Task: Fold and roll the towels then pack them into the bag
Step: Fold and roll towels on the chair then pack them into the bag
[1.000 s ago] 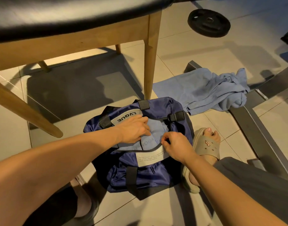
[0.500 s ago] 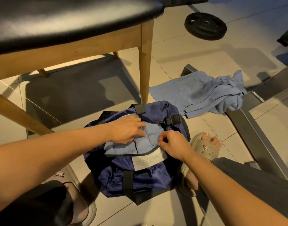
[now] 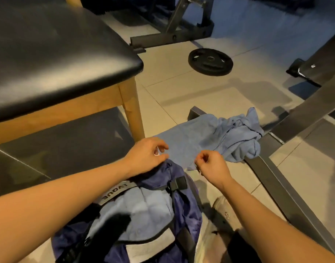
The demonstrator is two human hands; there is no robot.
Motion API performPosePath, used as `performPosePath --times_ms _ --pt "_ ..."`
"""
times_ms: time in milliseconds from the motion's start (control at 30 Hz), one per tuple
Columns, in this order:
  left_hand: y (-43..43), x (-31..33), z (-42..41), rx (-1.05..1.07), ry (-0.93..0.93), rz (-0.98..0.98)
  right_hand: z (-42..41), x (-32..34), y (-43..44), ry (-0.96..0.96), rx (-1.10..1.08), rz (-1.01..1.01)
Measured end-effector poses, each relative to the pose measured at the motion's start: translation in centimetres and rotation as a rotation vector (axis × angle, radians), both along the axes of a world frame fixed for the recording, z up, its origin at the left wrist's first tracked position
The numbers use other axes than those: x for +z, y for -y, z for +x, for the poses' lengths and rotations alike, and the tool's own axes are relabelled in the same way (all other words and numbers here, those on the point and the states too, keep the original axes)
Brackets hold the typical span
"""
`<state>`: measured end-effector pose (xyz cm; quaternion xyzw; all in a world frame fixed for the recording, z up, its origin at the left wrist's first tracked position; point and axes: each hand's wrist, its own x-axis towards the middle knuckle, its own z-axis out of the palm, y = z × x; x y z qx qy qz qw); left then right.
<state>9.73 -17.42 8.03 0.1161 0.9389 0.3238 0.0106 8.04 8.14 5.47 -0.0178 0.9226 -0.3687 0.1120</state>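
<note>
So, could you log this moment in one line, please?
bag: open, blue towel inside | second towel: crumpled on floor | left hand: loosely curled, empty | right hand: at towel edge, grip unclear

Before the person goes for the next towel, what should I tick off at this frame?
1. Bag open at the top: ok.
2. Packed towel sitting inside the bag: ok.
3. Loose towel on the floor, close to both hands: ok.
4. Loose towel lying flat for folding: not ok, its far end is bunched up on the metal bar.
5. Left hand free: ok, it holds nothing.
6. Right hand gripping the loose towel's edge: cannot tell.
</note>
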Motion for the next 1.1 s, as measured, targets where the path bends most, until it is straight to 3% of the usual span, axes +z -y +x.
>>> performPosePath --times_ms 133,300,400,500,633,700,800,967,1100 --pt "-4.2 -1.7 -5.9 0.043 0.066 -0.003 -4.7 -1.0 -4.5 -0.021 -0.048 0.219" --pt "-10.0 -6.8 -12.1 -0.033 0.46 -0.288 -9.9 -3.0 -7.4 -0.064 0.128 0.524" --pt "-12.2 -9.5 -12.9 -0.115 0.596 -0.441 -12.5 -3.7 -8.1 -0.087 0.22 0.723" --pt "-13.2 -11.9 -12.8 -0.144 0.579 -0.597 -14.2 -4.3 -9.0 0.018 0.211 0.793" --pt "-12.9 -13.5 -12.7 -0.164 0.495 -0.692 -15.1 -4.5 -9.1 0.007 0.203 0.831" --pt "-11.9 -12.9 -12.9 -0.159 0.517 -0.646 -15.7 -3.8 -8.8 0.043 0.203 0.817" --pt "-10.3 -10.3 -13.8 0.005 0.557 -0.354 -16.5 -2.5 -8.1 0.082 0.204 0.741" --pt "-8.6 -1.1 -13.8 0.148 0.438 0.106 -16.3 1.2 -5.2 0.179 0.381 0.173" --pt "-7.3 6.8 -12.6 0.248 0.342 0.305 -16.4 6.9 -3.2 0.18 0.382 -0.012"
